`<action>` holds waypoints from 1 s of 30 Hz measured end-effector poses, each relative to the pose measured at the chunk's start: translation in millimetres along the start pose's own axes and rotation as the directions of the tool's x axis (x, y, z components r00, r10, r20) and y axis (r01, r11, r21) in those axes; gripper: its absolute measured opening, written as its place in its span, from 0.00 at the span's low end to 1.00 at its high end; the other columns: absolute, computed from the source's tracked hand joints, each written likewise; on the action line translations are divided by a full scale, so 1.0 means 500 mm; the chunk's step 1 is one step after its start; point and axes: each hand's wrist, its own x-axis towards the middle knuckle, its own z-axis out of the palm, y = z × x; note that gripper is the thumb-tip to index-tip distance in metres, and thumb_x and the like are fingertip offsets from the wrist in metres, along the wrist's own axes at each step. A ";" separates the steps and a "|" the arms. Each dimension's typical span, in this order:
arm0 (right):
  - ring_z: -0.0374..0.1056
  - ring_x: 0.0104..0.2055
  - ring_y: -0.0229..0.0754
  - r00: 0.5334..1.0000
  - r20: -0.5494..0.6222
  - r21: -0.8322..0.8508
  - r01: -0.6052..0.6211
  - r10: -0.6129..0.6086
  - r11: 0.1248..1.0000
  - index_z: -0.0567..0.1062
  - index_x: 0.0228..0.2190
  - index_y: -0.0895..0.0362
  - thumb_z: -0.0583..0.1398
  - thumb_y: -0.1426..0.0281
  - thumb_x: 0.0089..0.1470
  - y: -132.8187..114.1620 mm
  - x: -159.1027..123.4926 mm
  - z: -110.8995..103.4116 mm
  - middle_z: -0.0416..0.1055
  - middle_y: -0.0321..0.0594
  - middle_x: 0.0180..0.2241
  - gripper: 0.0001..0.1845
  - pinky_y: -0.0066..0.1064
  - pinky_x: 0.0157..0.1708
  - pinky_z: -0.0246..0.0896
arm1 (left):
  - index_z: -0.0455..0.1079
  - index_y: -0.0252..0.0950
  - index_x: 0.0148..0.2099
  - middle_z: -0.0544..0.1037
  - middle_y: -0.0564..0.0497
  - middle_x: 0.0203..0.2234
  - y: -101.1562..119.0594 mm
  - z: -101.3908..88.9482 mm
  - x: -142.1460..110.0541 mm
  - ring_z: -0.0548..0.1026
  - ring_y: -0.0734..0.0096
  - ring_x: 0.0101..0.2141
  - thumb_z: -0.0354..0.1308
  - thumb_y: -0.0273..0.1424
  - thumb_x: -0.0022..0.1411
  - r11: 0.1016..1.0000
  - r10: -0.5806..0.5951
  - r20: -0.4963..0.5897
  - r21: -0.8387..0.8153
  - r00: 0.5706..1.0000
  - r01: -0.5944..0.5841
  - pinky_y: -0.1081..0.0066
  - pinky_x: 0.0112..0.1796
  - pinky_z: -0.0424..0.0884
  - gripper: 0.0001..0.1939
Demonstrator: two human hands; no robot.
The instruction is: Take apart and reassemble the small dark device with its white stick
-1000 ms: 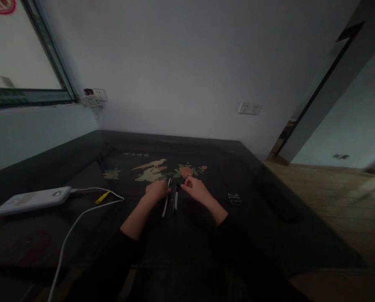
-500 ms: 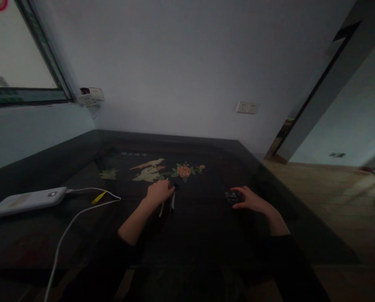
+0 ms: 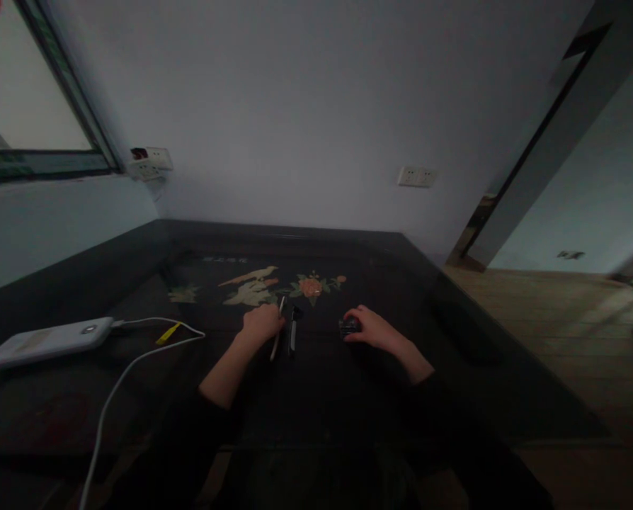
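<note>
My left hand is closed at the middle of the dark table, its fingers round a thin pale stick whose two ends show. Just to its right lies a slim black and silver tool with a wider dark head, apart from the fingers; its kind is hard to make out in the dim light. My right hand curls thumb and fingers round a small dark object with shiny streaks, low over the tabletop. The palm side of both hands is hidden.
On the left of the table lies a white power bank. A white cable with a yellow tag runs from it over the front edge. Behind stands a wall with a socket; a window is at the left.
My right hand has moved left with the small dark object, closer to the left hand. My left hand has shifted slightly left, away from the black and silver tool, which now shows more fully.
</note>
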 end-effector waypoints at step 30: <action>0.67 0.45 0.46 0.991 -0.105 -0.001 0.088 -0.088 0.996 0.68 0.49 0.52 0.65 0.57 0.49 -0.128 0.045 0.073 0.65 0.42 0.46 0.27 0.33 0.41 0.59 | 0.74 0.35 0.41 0.78 0.38 0.41 -0.007 -0.007 0.010 0.77 0.52 0.42 0.44 0.43 0.64 0.998 0.023 -0.083 -0.060 0.996 -0.028 0.60 0.40 0.70 0.22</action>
